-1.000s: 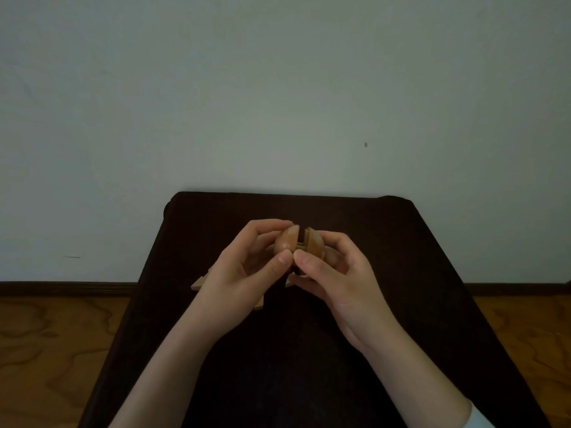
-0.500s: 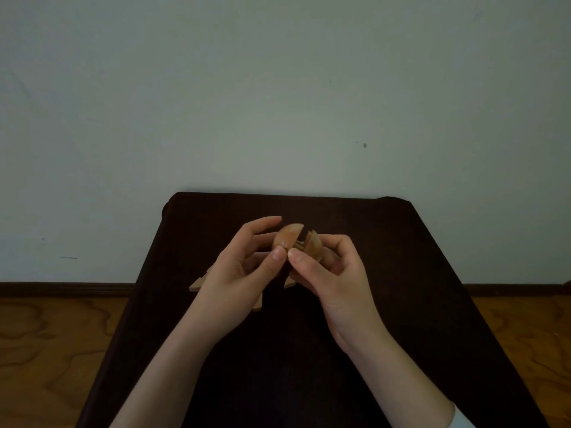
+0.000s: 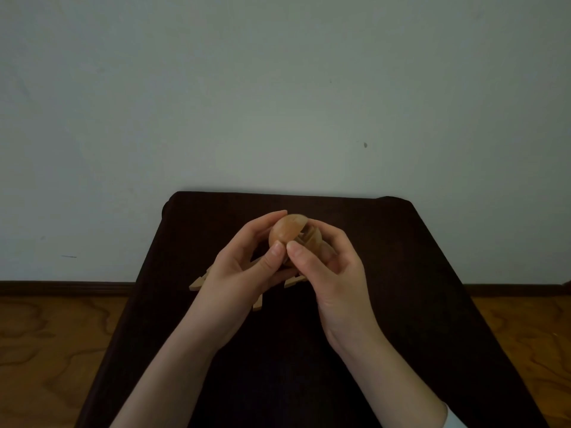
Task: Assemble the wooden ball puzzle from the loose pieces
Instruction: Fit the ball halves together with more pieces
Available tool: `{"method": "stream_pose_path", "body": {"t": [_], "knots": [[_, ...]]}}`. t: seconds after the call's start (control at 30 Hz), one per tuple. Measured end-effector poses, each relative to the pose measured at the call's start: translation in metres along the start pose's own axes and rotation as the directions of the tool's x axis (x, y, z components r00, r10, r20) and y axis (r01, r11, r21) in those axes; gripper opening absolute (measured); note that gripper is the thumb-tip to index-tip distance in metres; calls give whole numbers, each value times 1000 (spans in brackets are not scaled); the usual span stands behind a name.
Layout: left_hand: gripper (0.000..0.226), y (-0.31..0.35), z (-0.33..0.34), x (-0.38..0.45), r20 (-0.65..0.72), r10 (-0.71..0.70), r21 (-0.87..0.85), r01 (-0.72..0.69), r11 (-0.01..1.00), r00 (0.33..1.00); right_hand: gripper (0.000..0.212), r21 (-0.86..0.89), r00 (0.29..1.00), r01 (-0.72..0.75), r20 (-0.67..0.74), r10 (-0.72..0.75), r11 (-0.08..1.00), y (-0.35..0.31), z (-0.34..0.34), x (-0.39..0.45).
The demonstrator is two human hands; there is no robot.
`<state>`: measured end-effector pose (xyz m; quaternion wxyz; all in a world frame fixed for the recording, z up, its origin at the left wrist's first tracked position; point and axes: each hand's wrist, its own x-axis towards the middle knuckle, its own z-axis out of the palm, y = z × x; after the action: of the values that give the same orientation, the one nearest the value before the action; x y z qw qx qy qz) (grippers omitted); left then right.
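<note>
A partly built wooden ball puzzle [image 3: 292,234] is held above the dark table [image 3: 401,273], between both hands. My left hand [image 3: 238,270] cups its left side, thumb pressed on the rounded front piece. My right hand [image 3: 327,267] grips its right side, thumb tip touching the left thumb. A gap shows between the rounded left piece and the notched right part. Loose light wooden pieces lie on the table under the hands: one [image 3: 197,282] pokes out left of my left hand, one [image 3: 293,282] between the hands, one [image 3: 257,302] below the left palm.
The table's far edge [image 3: 278,194] meets a pale wall. Wooden floor [image 3: 61,350] shows on both sides of the table, with a dark baseboard [image 3: 61,285] along the wall.
The puzzle has been turned in my hands, so the rounded left piece now faces me more fully. Both thumbs have slid down and meet lower on it. The hands stayed in place.
</note>
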<state>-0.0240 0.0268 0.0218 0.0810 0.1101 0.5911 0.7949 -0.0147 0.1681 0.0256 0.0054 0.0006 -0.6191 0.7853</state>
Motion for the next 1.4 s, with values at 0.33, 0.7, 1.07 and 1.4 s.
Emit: {"method": "stream_pose_path", "body": {"t": [0.33,0.7,1.07,1.4], "knots": [[48,-1,-1,0,29,44,34,-45,998,999,58,39,993,-117,-11,117,992,-3,2,1],[48,3,3,-1,-10,110,127,-108,986,994,49,90,976,-216,58,212,972,-6,-4,4],[45,3,-5,0,-14,79,110,-77,991,997,47,148,962,-271,11,273,951,-10,-5,5],[45,9,-12,-1,115,55,186,-76,980,992,37,214,832,-548,240,500,808,-26,-21,7]]}}
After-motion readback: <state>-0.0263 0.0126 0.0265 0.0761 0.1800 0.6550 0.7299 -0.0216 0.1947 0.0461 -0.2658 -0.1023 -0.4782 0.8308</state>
